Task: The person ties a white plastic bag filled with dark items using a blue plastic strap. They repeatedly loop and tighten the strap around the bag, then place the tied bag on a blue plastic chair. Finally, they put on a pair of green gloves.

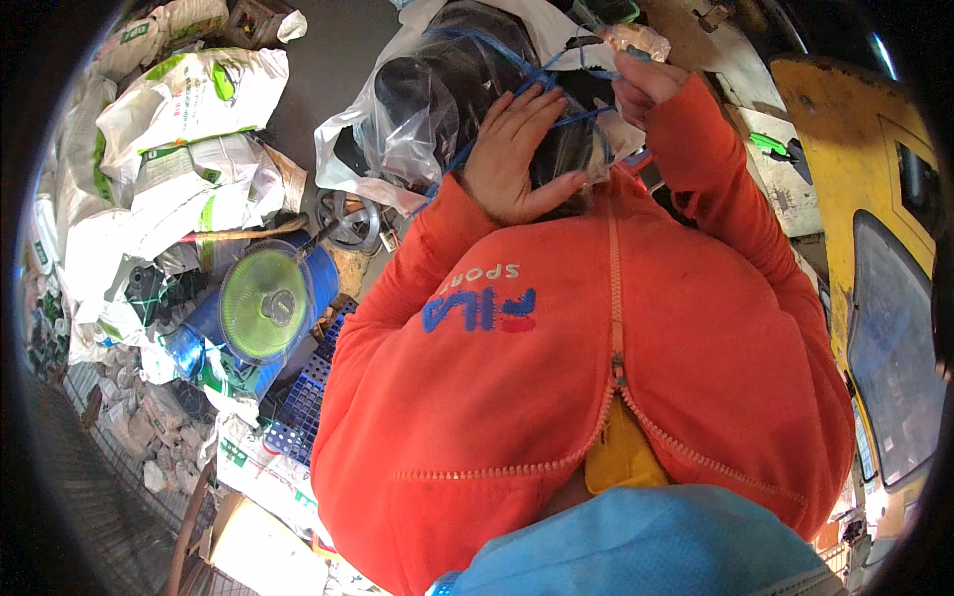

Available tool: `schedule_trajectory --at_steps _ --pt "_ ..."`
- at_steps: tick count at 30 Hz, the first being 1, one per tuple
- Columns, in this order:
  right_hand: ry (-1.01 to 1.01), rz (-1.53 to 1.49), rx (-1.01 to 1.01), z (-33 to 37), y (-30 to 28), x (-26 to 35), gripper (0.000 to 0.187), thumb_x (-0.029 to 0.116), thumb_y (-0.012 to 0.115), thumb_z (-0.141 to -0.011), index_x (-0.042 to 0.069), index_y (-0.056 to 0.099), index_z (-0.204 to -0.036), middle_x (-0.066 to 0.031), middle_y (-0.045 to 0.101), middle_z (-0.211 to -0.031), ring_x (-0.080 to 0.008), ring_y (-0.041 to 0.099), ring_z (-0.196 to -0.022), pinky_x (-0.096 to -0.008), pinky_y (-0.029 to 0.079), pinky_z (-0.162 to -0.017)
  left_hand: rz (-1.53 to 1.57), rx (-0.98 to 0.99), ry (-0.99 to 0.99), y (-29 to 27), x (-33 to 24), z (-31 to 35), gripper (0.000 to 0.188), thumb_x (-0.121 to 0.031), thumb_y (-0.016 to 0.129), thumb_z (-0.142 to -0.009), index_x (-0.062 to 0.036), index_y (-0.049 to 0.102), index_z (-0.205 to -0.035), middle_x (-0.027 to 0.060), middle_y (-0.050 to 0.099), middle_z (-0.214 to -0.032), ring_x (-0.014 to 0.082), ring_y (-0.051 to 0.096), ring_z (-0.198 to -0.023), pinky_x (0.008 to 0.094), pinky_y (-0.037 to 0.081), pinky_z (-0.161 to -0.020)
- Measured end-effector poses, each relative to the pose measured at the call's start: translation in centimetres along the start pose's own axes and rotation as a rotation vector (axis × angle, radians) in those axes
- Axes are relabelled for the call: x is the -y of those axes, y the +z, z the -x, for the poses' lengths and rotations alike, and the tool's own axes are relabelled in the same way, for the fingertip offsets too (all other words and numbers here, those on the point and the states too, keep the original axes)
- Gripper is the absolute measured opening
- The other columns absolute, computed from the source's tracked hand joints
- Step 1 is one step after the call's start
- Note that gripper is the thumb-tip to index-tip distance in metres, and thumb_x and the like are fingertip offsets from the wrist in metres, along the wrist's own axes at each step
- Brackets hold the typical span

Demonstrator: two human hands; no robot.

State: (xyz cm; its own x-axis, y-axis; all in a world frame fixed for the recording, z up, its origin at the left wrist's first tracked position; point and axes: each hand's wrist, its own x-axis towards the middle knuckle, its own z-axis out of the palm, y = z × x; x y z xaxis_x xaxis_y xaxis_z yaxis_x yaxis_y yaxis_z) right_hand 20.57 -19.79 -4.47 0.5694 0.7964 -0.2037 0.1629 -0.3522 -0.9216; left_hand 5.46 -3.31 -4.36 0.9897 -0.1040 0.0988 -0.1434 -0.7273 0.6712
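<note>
Binding cord and wrapped load, seen from above, at the top of the view and close against the front of the orange sweatshirt (pixel 477 397). Clear plastic bag (pixel 405 144) loosely gathered around black contents (pixel 477 65), too dark under the film to identify; support beneath hidden. Blue cord (pixel 540 74) drawn across the bag in crossing strands, presumably for containment of the loose film. Left hand (pixel 517 154) laid flat on the load, with fingers extended and thumb apart, closed on nothing; probably a steadying press against slippage. Right hand (pixel 648 81) raised just beyond the load's right side, with fingers curled together and apparently clamped on the cord; likely a hold for tension, opposite the left hand's pressure. Exact pinch point partly hidden by the fingers. At left, well apart from the hands: white printed sacks (pixel 224 94) heaped together, probably for compact storage; round green-bladed fan (pixel 263 303) with face turned upward; blue plastic crate (pixel 303 397) just below. At far right, yellow panel (pixel 845 129) standing beside the right sleeve (pixel 706 149).
</note>
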Motion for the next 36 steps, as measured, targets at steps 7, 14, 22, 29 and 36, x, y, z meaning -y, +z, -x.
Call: schedule_trajectory --at_steps 7,14,22,29,36 --pt "-0.331 0.116 -0.044 -0.2 4.1 2.5 0.024 0.013 0.049 -0.081 0.006 0.053 -0.103 -0.0166 0.056 -0.074 -0.0314 0.055 -0.066 -0.0371 0.042 -0.058 0.149 -0.173 0.003 1.8 0.5 0.4 0.061 -0.034 0.059 -0.07 0.0036 0.042 -0.115 0.0202 0.045 -0.119 0.0355 0.039 -0.114 0.046 0.026 -0.099" --pt "-0.561 0.342 0.048 -1.6 2.6 6.9 0.03 0.033 0.048 -0.085 0.004 0.054 -0.087 -0.0084 0.05 -0.066 -0.02 0.049 -0.062 -0.0316 0.041 -0.062 0.053 -0.236 0.074 1.4 -0.8 -1.0 0.055 -0.032 0.059 -0.072 0.002 0.044 -0.114 0.0211 0.047 -0.114 0.0385 0.043 -0.106 0.0446 0.031 -0.092" --pt "-0.244 0.158 0.137 -2.3 -2.1 16.1 0.04 0.036 0.041 -0.087 -0.001 0.057 -0.087 -0.015 0.057 -0.071 -0.0253 0.055 -0.066 -0.0348 0.043 -0.067 0.753 -0.335 -0.097 -1.5 -3.3 -4.0 0.033 -0.024 0.032 -0.092 -0.0014 0.047 -0.073 0.0078 0.053 -0.069 0.0156 0.048 -0.06 0.0306 0.043 -0.064" --pt "0.413 0.019 0.126 6.2 -11.0 -12.4 0.03 0.035 0.051 -0.083 0.006 0.055 -0.077 -0.008 0.054 -0.064 -0.0192 0.052 -0.053 -0.0307 0.04 -0.046 1.007 -0.714 0.053 -4.4 -4.0 -0.5 0.036 -0.025 0.029 -0.091 -0.006 0.045 -0.065 0.0034 0.042 -0.057 0.0173 0.042 -0.053 0.0366 0.041 -0.058" --pt "0.985 0.032 -0.527 17.7 -9.1 -33.8 0.032 0.035 0.057 -0.077 0.006 0.057 -0.091 -0.0089 0.057 -0.08 -0.0216 0.055 -0.066 -0.0317 0.046 -0.057 1.351 -0.925 -0.043 -8.6 -1.6 7.4 0.02 -0.018 0.048 -0.085 -0.0089 0.051 -0.067 -0.0029 0.035 -0.058 0.013 0.036 -0.058 0.0366 0.037 -0.074"
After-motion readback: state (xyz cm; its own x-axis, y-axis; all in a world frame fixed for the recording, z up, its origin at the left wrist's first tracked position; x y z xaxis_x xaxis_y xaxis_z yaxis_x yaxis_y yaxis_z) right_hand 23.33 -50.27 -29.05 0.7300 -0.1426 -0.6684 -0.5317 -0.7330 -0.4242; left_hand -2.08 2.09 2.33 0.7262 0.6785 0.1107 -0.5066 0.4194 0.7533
